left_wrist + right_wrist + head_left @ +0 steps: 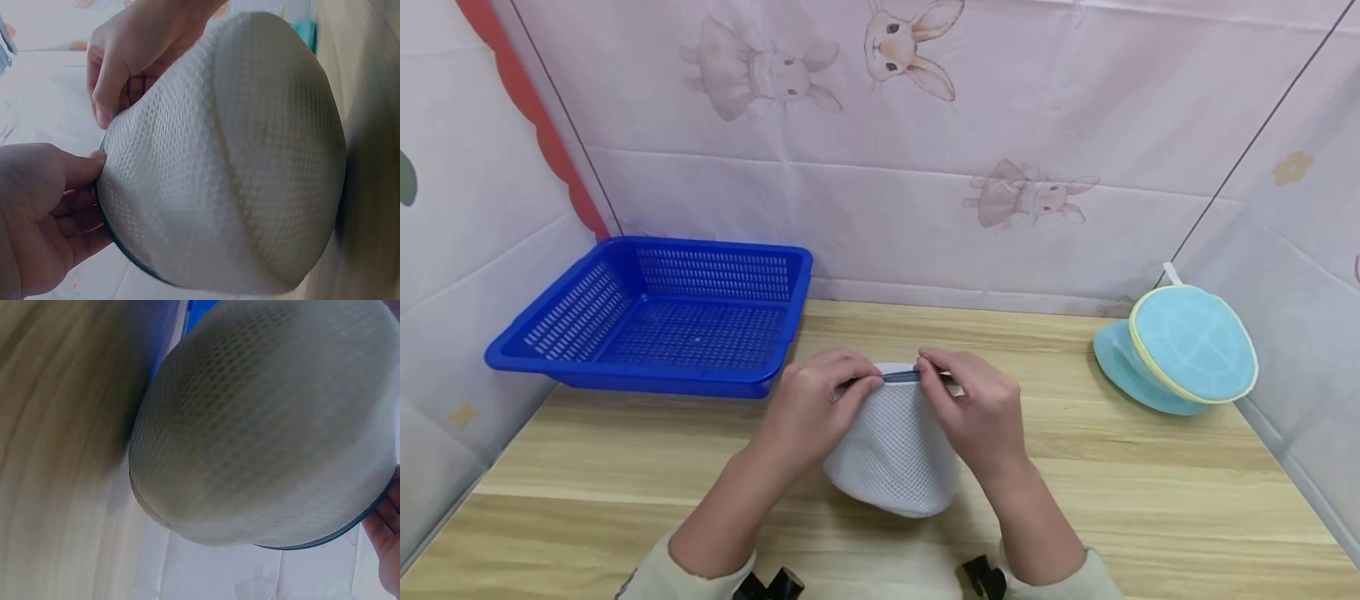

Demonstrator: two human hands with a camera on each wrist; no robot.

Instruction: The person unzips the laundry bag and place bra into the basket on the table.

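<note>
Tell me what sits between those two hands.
The white mesh bag, its dark rim stretching from the left hand to the right hand, as the head view shows.

Left of the grip and a little beyond it stands a blue rectangular plastic basket [655, 379] with slotted walls; well to the right sits a light-blue fabric piece [1193, 343] with a round, yellow-edged top. A pale wood-grain tabletop [1150, 500] spreads beneath the grip, and a pink rabbit-printed cloth backdrop [880, 217] hangs beyond it.
</note>
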